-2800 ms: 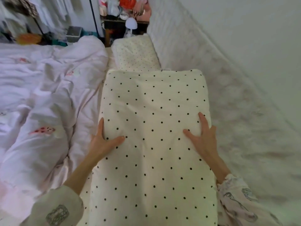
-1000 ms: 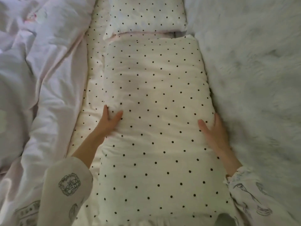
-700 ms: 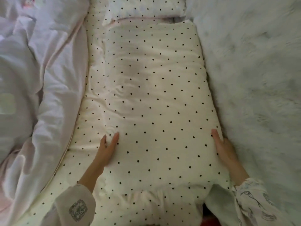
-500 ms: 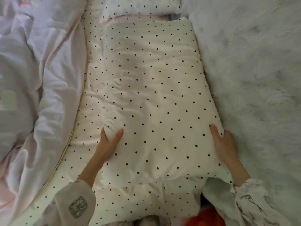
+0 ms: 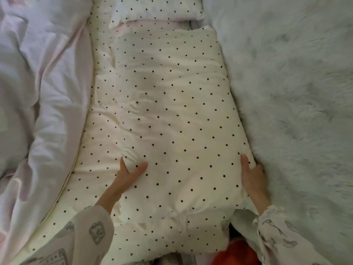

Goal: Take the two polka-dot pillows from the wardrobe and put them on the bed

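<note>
On the polka-dot sheet, the near pillow lies flat, lengthwise away from you. Your left hand pinches its left edge, thumb on top, fingers tucked under. Your right hand clasps its right edge against the grey fur blanket. The second pillow lies just beyond the near pillow's far end.

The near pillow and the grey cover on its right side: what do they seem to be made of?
Near pillow: probably matte woven cotton over soft filling; it creases and dents under the left hand. Grey cover: long-pile fluffy fabric, likely faux fur; tufts lie in swirls.
</note>
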The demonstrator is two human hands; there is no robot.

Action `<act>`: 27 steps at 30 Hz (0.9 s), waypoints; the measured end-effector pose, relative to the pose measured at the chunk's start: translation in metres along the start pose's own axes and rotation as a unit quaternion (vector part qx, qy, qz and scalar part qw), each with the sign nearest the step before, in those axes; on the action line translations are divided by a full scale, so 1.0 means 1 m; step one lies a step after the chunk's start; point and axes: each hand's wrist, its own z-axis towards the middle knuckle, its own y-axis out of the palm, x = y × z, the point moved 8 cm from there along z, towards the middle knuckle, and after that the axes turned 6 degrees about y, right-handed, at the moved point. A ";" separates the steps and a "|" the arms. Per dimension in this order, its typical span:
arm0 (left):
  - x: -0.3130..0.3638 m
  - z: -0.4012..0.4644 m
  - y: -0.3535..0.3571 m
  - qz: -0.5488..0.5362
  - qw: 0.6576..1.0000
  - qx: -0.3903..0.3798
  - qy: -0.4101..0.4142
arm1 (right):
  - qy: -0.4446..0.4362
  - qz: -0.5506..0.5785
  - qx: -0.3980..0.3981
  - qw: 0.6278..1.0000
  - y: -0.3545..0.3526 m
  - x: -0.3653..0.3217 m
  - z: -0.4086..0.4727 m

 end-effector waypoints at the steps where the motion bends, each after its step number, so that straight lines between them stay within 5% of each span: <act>1: -0.002 0.002 -0.002 0.010 1.000 0.007 -0.011 | 0.004 -0.009 -0.006 1.000 0.001 0.000 0.000; 6: 0.001 -0.003 -0.003 0.065 0.997 0.029 -0.036 | -0.007 -0.061 -0.012 0.998 -0.002 -0.006 -0.004; 10: 0.032 -0.009 -0.002 0.208 0.973 0.079 0.062 | -0.161 -0.128 0.013 0.979 0.006 -0.041 -0.033; 14: 0.086 -0.004 0.019 0.393 0.892 0.092 0.206 | -0.238 -0.280 -0.030 0.929 0.041 -0.073 -0.053; 19: 0.123 0.020 0.073 0.558 0.793 0.048 0.241 | -0.326 -0.338 -0.025 0.883 0.069 -0.102 -0.051; 27: 0.110 0.042 0.085 0.586 0.790 -0.019 0.181 | -0.281 -0.346 -0.128 0.886 0.074 -0.105 -0.050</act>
